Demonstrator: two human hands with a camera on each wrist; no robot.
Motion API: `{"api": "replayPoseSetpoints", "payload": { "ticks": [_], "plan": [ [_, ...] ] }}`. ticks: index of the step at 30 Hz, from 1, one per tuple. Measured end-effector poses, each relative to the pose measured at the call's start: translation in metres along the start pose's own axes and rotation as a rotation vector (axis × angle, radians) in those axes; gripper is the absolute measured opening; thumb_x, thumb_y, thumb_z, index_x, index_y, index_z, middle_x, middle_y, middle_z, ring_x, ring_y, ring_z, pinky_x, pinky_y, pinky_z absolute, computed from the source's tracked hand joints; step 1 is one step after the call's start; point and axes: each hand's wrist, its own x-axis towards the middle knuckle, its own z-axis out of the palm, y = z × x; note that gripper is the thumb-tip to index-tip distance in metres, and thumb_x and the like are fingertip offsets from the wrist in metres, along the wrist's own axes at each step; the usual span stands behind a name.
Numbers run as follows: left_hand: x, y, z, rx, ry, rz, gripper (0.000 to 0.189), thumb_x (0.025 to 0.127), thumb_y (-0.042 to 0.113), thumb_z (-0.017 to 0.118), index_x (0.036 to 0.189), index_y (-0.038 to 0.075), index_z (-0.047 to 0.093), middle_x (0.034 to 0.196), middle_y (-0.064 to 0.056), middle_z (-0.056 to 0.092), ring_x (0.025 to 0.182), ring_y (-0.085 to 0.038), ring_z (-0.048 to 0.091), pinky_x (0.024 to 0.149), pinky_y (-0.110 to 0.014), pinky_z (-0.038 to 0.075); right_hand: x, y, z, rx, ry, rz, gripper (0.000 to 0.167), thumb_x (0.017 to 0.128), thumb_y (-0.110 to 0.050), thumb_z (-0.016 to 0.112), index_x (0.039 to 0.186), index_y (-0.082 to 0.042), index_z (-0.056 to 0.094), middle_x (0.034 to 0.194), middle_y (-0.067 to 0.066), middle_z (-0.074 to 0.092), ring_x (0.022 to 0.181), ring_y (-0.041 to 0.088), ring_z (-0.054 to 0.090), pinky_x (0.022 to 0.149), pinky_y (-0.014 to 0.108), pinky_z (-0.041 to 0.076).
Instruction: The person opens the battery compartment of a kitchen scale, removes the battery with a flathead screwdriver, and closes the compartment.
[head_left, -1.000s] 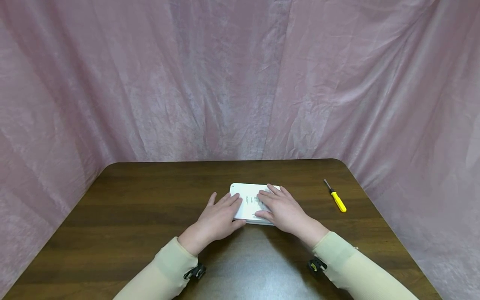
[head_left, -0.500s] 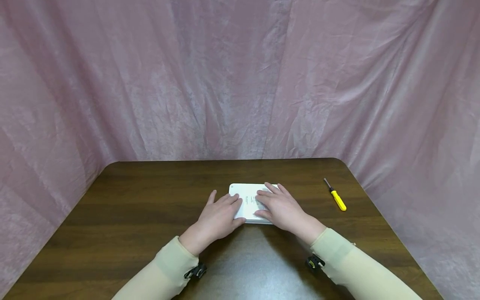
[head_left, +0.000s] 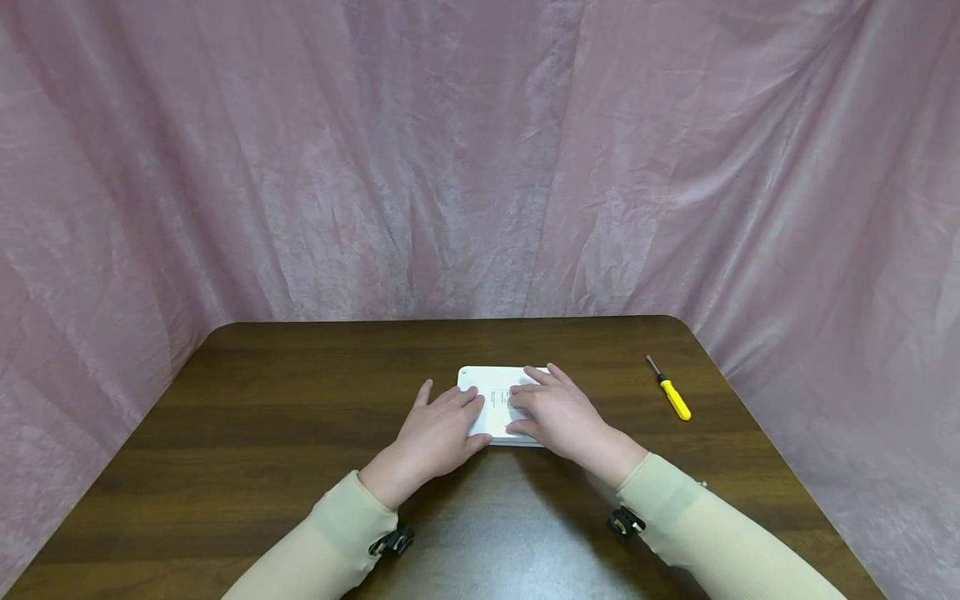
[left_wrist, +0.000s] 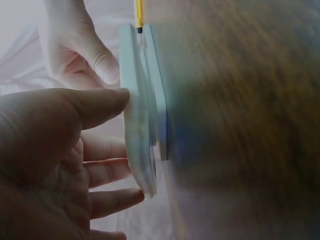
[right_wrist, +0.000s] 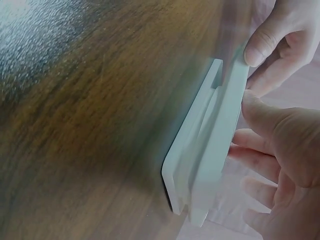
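Note:
A flat white device (head_left: 497, 377) with rounded corners and printed text lies on the table. Edge-on in the left wrist view, its thicker upper slab (left_wrist: 134, 100) sits over a thinner lower plate (left_wrist: 159, 90), with a gap between. My left hand (head_left: 433, 437) rests on its left part, fingers extended over the top face, thumb at the near edge. On the right part lies my right hand (head_left: 566, 421), its fingers slightly bent on the top face. The right wrist view shows the right thumb (right_wrist: 260, 112) against the slab's edge; what lies under the palms is hidden.
A screwdriver (head_left: 675, 400) with a yellow handle lies on the brown wooden table (head_left: 300, 375), right of the device. Beside the right sleeve sits a tiny pale bit (head_left: 702, 483), too small to identify. Pink curtains (head_left: 480, 167) hang behind the table.
My right hand has slid slightly to the left across the white device, and its fingers are a little more bent. The left hand stays nearly in place.

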Motion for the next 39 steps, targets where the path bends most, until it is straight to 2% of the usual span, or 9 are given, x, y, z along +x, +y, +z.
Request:
{"api": "replayPoseSetpoints", "payload": {
  "ticks": [5,10,16,18,25,34,39],
  "plan": [
    [0.0001,0.0000,0.0000,0.004,0.003,-0.003,0.064,0.108,0.053,0.070,0.155,0.011,0.064,0.162,-0.008,0.059,0.150,-0.032,0.055,0.126,-0.072,0.027,0.0010,-0.0013,0.0014,-0.045,0.019,-0.007,0.034,0.092,-0.036,0.091,0.111,-0.009,0.085,0.125,0.004,0.081,0.144,0.039,0.059,0.126,0.062,0.035],
    [0.0005,0.0006,-0.0003,0.001,0.001,-0.007,0.064,0.108,0.053,0.070,0.156,0.011,0.064,0.162,-0.008,0.059,0.150,-0.032,0.054,0.126,-0.072,0.027,0.0010,-0.0037,0.0003,-0.087,0.052,-0.040,0.026,0.090,-0.036,0.093,0.093,-0.012,0.083,0.118,0.003,0.083,0.142,0.039,0.062,0.125,0.061,0.036],
    [0.0006,0.0011,0.0001,-0.003,-0.002,-0.009,0.065,0.108,0.054,0.070,0.156,0.010,0.064,0.162,-0.009,0.058,0.151,-0.032,0.054,0.126,-0.072,0.027,-0.0006,-0.0048,0.0009,-0.124,0.085,-0.087,0.030,0.091,-0.034,0.093,0.075,-0.015,0.075,0.112,0.002,0.084,0.141,0.040,0.062,0.126,0.062,0.035],
    [0.0005,0.0011,0.0004,-0.005,-0.003,-0.009,0.065,0.108,0.053,0.070,0.156,0.010,0.064,0.162,-0.009,0.058,0.151,-0.032,0.053,0.126,-0.072,0.027,-0.0010,-0.0050,0.0017,-0.127,0.086,-0.089,0.029,0.091,-0.034,0.093,0.077,-0.015,0.076,0.114,0.002,0.084,0.142,0.040,0.062,0.127,0.061,0.034],
    [0.0002,0.0007,0.0004,-0.004,-0.004,-0.007,0.064,0.108,0.053,0.069,0.156,0.011,0.064,0.163,-0.008,0.058,0.151,-0.032,0.053,0.126,-0.071,0.027,-0.0024,-0.0050,0.0039,-0.148,0.105,-0.106,0.022,0.092,-0.033,0.092,0.099,-0.012,0.088,0.117,0.003,0.083,0.139,0.040,0.063,0.125,0.059,0.037],
    [0.0002,0.0009,-0.0004,0.005,-0.015,-0.012,0.065,0.108,0.054,0.069,0.157,0.011,0.063,0.163,-0.009,0.057,0.152,-0.031,0.053,0.126,-0.071,0.027,-0.0035,-0.0083,0.0048,-0.222,0.144,-0.156,0.022,0.092,-0.030,0.091,0.099,-0.010,0.086,0.112,0.004,0.083,0.136,0.039,0.066,0.123,0.057,0.041],
    [0.0003,0.0003,-0.0002,0.011,-0.004,-0.007,0.065,0.108,0.054,0.070,0.156,0.011,0.064,0.162,-0.008,0.059,0.151,-0.031,0.054,0.125,-0.071,0.028,-0.0029,-0.0100,0.0054,-0.270,0.181,-0.196,0.016,0.095,-0.026,0.088,0.096,-0.010,0.085,0.107,0.004,0.083,0.133,0.036,0.068,0.120,0.057,0.045]
  ]
}}
